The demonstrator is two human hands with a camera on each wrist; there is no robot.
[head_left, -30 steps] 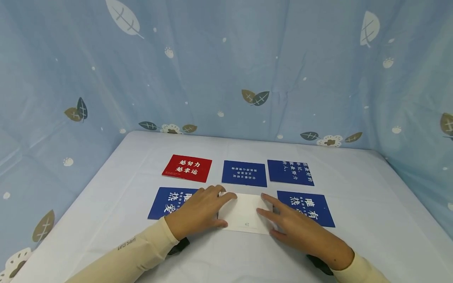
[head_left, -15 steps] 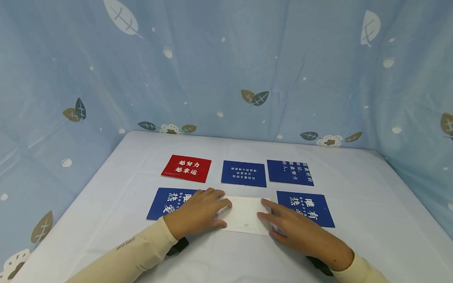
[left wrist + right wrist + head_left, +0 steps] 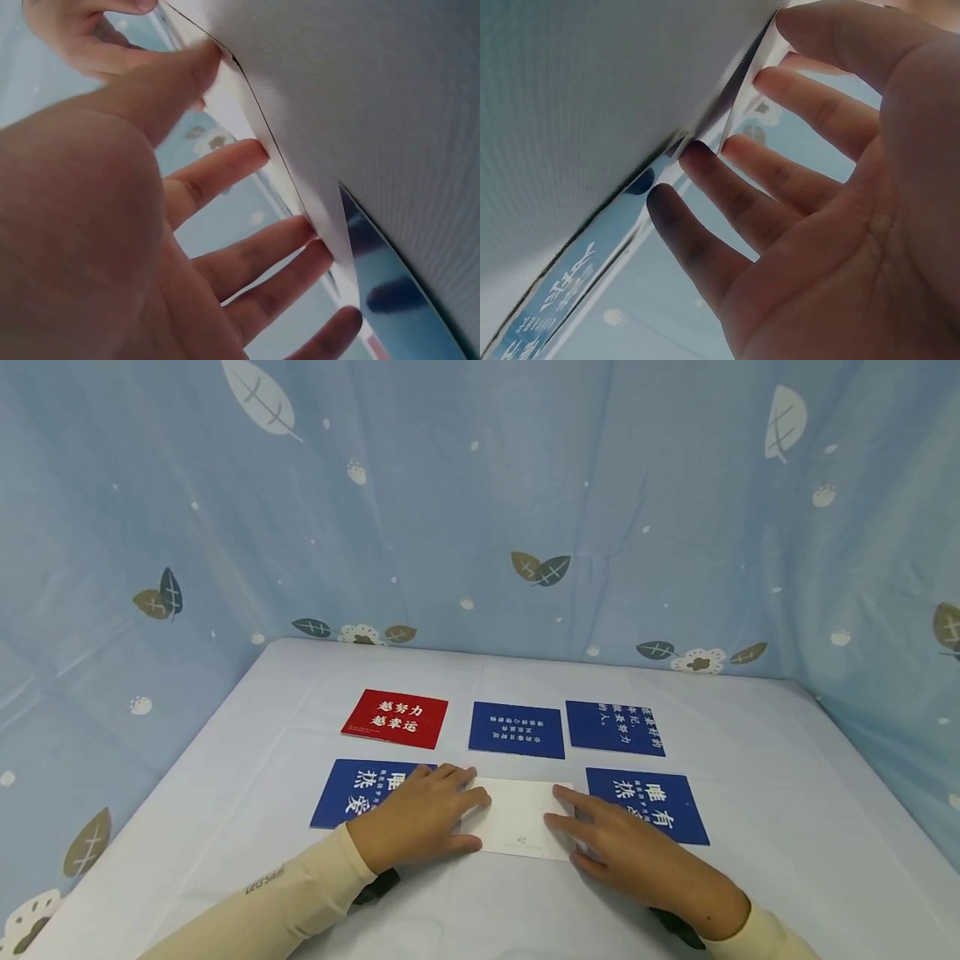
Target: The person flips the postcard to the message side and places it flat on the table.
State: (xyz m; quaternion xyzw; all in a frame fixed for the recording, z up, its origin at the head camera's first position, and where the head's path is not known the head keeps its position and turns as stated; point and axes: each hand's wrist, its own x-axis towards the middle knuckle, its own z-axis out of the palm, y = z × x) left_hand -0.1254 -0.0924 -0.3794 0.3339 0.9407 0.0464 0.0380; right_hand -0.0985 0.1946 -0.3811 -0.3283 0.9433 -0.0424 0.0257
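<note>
A white card with a small grey mark near its front edge lies flat on the table, between the two hands. The left hand rests at the card's left end, fingers spread and thumb by the near left corner; in the left wrist view its fingertips touch down along the card. From the other side, the right hand touches the card's right end with spread fingers. Under the left hand is part of a blue card with white characters, and another blue card is partly covered by the right hand.
Behind the hands lie a red card with white characters and two more blue cards, one in the middle and one to its right. A blue leaf-patterned curtain closes off the white table at the back and sides.
The white card's far edge has come down slightly toward the person, and the left fingers have shifted a little nearer with it. The right hand has barely moved.
</note>
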